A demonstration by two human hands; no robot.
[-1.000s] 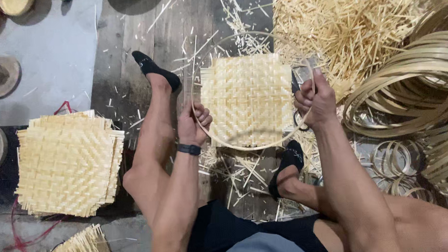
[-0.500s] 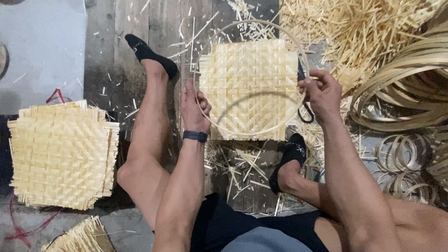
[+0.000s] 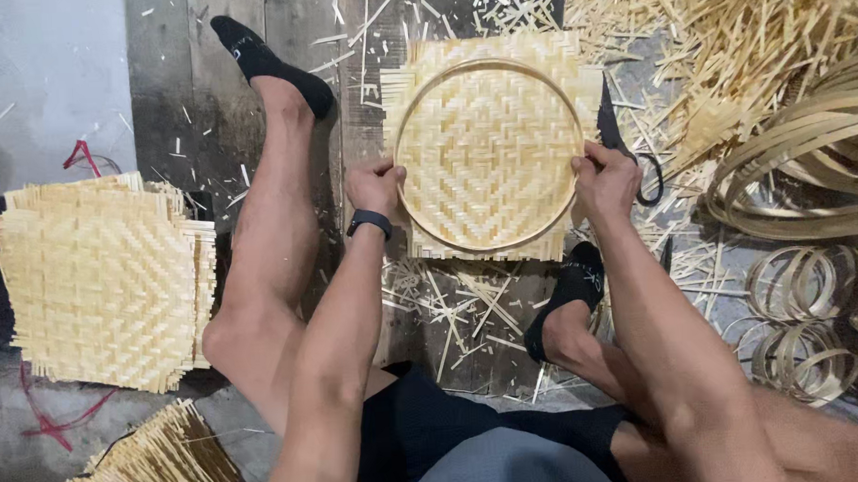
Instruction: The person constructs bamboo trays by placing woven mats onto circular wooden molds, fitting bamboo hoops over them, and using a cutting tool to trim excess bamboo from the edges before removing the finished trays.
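Head view shows left hand (image 3: pixel 375 186) and right hand (image 3: pixel 606 180) gripping a thin round bamboo hoop (image 3: pixel 486 68) at nine and three o'clock, seated on a still-untrimmed square woven bamboo mat (image 3: pixel 488 153).

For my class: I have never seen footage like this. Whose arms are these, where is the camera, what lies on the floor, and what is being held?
The camera sits on the person's head and looks down, so the arms and legs are that person's own. They sit on a wooden floor. The left hand and right hand grip opposite sides of a thin round hoop lying on a square woven mat. Scissors lie beside the right hand. A stack of similar mats lies to the left; loose strips and coiled bands lie to the right.
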